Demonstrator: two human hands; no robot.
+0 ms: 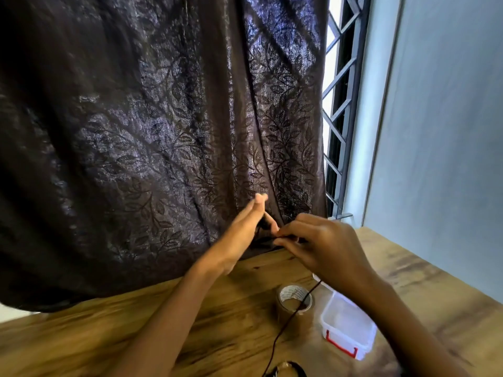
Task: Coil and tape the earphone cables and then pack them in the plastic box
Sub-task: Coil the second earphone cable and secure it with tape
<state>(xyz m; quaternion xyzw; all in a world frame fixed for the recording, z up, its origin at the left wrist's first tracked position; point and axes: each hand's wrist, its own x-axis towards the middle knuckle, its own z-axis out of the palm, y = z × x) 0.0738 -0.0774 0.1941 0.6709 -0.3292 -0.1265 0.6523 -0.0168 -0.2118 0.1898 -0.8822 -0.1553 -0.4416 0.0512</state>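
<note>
Centre frame, left hand (pixel 246 227) spread flat, right hand (pixel 324 246) apparently pinching the cable (pixel 292 315); the slack tail could snag the tape roll (pixel 295 302).

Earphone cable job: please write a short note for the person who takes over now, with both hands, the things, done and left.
Left hand: fingers straight, black earphone cable being wound around them.
Right hand: pinching the cable and feeding it; the loose end hangs down over the brown tape roll.
Plastic box: on the wooden table, right of the tape, looks empty.
Done: coiling started.
Left: finish the coil, tape it, pack it in the box.
</note>
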